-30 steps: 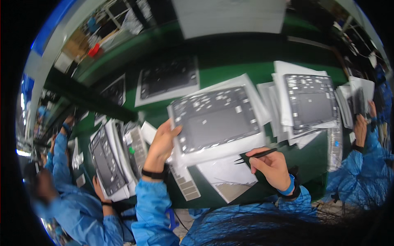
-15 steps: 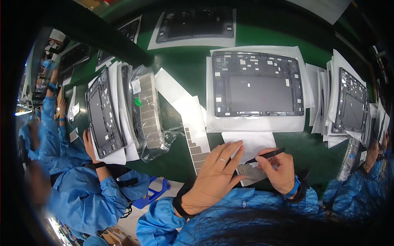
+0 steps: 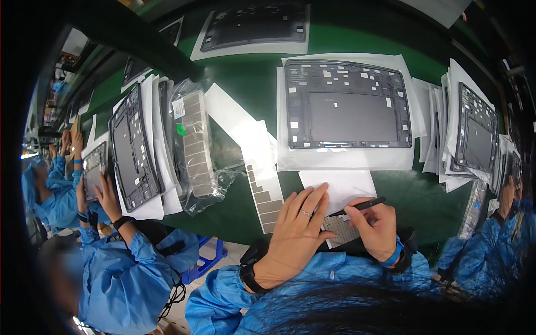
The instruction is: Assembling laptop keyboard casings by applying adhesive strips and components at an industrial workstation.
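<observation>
In front of me lies a white sheet (image 3: 357,184) whose near part bears rows of small grey stickers (image 3: 341,233). Over its left side my left hand (image 3: 295,234) rests with fingers stretched out, a ring on one of them. A slim black pen-like tool (image 3: 369,204) is pinched in my right hand (image 3: 376,230); its tip points left, down at the sheet near the top of the stickers. Whether the tip touches a sticker is too small to tell. Beyond the sheet, a black tablet-like housing (image 3: 349,114) with white patches lies flat on white foam sheets (image 3: 346,161).
Left of my hands are a strip of larger grey stickers (image 3: 262,198) and a clear bag of grey pieces (image 3: 195,148). Stacked housings stand left (image 3: 133,151) and right (image 3: 475,131). Another housing (image 3: 254,27) lies at the back. A co-worker in blue (image 3: 128,268) handles a panel at left.
My right hand and the black tool have shifted slightly, the tool lying flatter over the sheet. The co-worker at left has raised both hands to a panel. The whole view has tilted a little.
</observation>
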